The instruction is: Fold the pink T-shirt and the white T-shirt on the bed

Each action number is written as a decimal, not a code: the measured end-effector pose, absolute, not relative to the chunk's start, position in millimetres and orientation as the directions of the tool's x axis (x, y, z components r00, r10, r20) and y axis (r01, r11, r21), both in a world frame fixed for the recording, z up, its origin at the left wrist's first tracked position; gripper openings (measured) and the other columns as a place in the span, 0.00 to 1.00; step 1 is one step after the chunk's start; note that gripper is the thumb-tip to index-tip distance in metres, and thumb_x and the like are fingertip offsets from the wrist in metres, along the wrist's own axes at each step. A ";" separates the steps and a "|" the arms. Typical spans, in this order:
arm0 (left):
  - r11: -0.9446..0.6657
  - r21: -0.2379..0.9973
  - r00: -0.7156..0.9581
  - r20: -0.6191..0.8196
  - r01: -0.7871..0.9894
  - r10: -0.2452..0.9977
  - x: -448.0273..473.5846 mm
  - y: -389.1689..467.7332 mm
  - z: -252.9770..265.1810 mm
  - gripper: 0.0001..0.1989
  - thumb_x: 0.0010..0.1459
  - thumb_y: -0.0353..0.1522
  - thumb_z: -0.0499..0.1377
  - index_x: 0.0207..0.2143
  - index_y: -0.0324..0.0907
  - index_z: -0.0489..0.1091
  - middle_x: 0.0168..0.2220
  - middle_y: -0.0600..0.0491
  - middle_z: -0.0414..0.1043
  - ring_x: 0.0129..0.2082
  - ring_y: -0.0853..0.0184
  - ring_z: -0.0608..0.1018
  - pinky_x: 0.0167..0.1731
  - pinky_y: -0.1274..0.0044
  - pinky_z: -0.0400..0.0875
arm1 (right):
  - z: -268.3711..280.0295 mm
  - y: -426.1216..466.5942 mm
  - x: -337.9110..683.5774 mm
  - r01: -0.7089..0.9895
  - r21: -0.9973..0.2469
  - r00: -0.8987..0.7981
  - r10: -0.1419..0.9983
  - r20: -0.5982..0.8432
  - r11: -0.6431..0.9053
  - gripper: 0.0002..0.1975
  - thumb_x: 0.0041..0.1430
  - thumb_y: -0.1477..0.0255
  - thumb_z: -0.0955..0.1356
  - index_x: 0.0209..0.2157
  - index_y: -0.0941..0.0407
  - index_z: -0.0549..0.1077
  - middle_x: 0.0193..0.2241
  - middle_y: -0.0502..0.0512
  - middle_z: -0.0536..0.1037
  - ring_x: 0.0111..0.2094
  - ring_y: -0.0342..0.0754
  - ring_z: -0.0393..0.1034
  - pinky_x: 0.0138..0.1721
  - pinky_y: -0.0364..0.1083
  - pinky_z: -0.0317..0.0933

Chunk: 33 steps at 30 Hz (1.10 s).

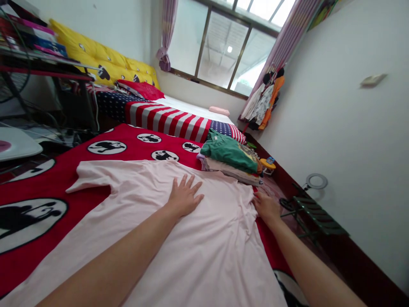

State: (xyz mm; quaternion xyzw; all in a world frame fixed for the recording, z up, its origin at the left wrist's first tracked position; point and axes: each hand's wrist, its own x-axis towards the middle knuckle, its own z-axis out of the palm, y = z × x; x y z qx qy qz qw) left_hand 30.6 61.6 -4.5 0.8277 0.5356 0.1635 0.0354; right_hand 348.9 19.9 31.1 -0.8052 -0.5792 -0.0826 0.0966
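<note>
A pale pink shirt runs lengthwise away from the person over a red blanket, its near end cut off. The left hand lies spread on its upper middle; the right hand pinches its right edge, the grip partly hidden. Folded clothes sit just beyond.

No text, label or number can be read. The print on the green shirt, beyond the right hand, is too small to make out.
</note>
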 end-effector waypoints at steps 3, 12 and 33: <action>-0.425 0.233 0.371 0.244 0.875 0.896 30.6 61.9 -6.4 0.29 0.61 0.49 0.43 0.62 0.53 0.56 0.67 0.49 0.46 0.67 0.51 0.46 0.59 0.51 0.37 | 41.1 12.6 356.0 0.939 -0.017 0.335 0.906 0.260 -0.343 0.16 0.60 0.63 0.61 0.43 0.52 0.76 0.42 0.60 0.78 0.43 0.57 0.72 0.39 0.49 0.61; -0.425 0.245 0.366 0.253 0.871 0.895 31.2 63.0 -9.0 0.29 0.61 0.49 0.43 0.62 0.53 0.56 0.67 0.49 0.45 0.67 0.51 0.45 0.59 0.50 0.36 | 49.3 -7.3 403.8 0.856 0.150 0.501 0.865 -0.002 -0.495 0.13 0.56 0.66 0.63 0.33 0.53 0.79 0.37 0.63 0.79 0.41 0.59 0.74 0.35 0.49 0.61; -0.421 0.257 0.363 0.246 0.870 0.899 31.4 61.8 -6.8 0.29 0.61 0.50 0.44 0.62 0.54 0.56 0.67 0.50 0.45 0.67 0.52 0.45 0.60 0.51 0.34 | 31.4 84.5 355.0 0.889 -0.126 0.457 0.863 0.214 -0.439 0.15 0.54 0.64 0.64 0.32 0.57 0.79 0.32 0.62 0.80 0.38 0.56 0.73 0.33 0.46 0.61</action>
